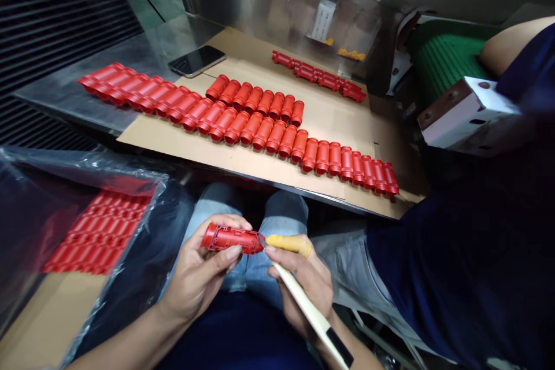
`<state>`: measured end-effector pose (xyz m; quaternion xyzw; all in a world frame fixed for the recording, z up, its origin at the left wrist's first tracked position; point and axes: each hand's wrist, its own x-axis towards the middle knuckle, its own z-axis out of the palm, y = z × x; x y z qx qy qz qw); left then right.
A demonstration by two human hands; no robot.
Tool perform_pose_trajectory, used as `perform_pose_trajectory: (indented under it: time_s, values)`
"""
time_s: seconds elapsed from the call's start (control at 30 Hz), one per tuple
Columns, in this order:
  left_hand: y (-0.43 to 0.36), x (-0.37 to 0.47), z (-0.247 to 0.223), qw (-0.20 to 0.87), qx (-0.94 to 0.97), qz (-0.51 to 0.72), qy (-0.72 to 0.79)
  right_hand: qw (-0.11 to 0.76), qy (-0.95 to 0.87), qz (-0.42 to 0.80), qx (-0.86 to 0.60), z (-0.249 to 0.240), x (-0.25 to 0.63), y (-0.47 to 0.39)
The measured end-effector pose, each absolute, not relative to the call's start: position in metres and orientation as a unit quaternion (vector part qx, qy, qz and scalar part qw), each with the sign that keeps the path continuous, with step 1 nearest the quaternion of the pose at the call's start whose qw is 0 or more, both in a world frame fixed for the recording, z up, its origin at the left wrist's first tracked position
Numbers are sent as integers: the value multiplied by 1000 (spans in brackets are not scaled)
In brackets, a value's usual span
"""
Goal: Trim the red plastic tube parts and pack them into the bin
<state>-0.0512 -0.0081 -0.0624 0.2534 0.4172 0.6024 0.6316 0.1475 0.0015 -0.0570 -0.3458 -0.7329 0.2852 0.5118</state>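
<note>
Above my lap, my left hand (197, 274) is closed around a red plastic shell (232, 237), its framed hollow side facing up. My right hand (310, 286) grips a trimming knife with a long cream handle (303, 300) that ends in a dark band. A yellow finger cot (286, 243) covers my right index finger. The small blade, partly hidden by my fingers, touches or nearly touches the right end of the shell. On the bench ahead, a long row of similar red shells (236, 126) lies side by side, with a shorter row (255, 98) behind it.
Cardboard (173, 141) covers part of the metal bench. A phone (197, 60) and several red pieces (318, 77) lie farther back. At left stands a plastic-lined box holding stacked red shells (104, 225). A co-worker's dark clothing (459, 248) is close on my right, beside a green conveyor belt (446, 55).
</note>
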Motion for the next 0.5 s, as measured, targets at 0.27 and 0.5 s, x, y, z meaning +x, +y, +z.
perform_pose_trajectory:
  time_s: [0.27, 0.5]
  values:
    - [-9, -53, -67, 616, 278, 586, 447, 437, -776, 321, -322, -64, 161, 9]
    - [0, -51, -63, 716, 201, 496, 449, 385, -829, 303, -271, -54, 167, 15]
